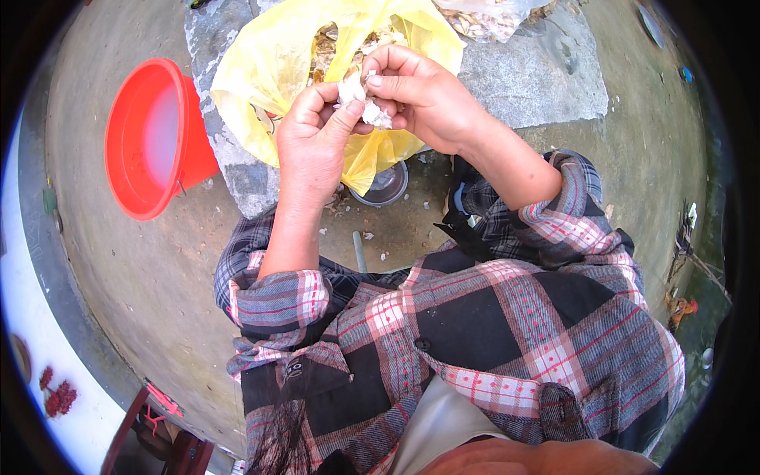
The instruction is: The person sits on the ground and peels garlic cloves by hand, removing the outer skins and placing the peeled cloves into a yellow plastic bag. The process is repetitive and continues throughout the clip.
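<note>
Both my hands meet over an opened yellow plastic bag [255, 65] that lies on a stone slab. Between the thumb and fingers of my left hand [317, 133] is a small whitish, papery piece [351, 90]. The thumb and forefinger of my right hand [424, 92] pinch its upper right edge, and more white flakes [376, 114] show under those fingers. Inside the bag lie brown and pale dry pieces [325, 47], too small to name surely. Below the bag's near edge, a metal bowl [392, 187] is partly covered.
A red plastic bucket [199, 130] stands left of the stone slab [534, 83]. A clear plastic bag [487, 21] of brownish pieces lies at the slab's far side. White scraps dot the concrete floor [148, 285] by the bowl. A rooster [678, 310] is at the far right.
</note>
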`<state>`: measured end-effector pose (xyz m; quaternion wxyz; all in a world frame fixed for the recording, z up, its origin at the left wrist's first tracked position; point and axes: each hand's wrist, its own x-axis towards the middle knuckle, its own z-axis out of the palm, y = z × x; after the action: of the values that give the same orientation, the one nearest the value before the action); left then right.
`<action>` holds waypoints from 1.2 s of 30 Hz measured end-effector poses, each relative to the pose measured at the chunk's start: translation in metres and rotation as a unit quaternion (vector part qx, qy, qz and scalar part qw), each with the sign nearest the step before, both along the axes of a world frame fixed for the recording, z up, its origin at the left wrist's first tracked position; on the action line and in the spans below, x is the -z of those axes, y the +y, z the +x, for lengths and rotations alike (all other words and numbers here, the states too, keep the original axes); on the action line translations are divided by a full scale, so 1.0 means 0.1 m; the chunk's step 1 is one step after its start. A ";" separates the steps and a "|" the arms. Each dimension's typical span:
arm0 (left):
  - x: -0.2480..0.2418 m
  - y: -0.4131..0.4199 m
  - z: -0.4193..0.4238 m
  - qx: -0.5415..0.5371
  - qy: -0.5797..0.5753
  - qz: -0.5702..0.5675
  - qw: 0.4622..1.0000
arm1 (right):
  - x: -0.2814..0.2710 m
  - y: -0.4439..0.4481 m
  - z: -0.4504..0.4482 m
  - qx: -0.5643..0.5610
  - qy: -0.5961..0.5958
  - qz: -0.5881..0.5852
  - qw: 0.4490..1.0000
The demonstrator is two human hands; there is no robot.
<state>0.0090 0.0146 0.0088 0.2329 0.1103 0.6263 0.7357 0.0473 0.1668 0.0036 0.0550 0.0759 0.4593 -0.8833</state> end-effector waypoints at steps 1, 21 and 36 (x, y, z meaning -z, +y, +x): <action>0.00 0.01 0.00 -0.001 0.000 0.000 1.000 | 0.00 0.00 0.00 0.003 -0.008 -0.017 1.000; 0.05 -0.01 -0.02 -0.029 0.051 -0.033 0.998 | -0.15 0.00 0.05 0.042 0.063 0.312 0.947; 0.06 -0.03 -0.02 -0.008 0.064 -0.035 0.997 | -0.06 0.03 0.00 0.028 0.075 0.278 0.957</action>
<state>0.0075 0.0120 0.0029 0.1903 0.1445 0.6661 0.7066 0.0473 0.1696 0.0098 -0.0275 0.0340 0.6871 -0.7253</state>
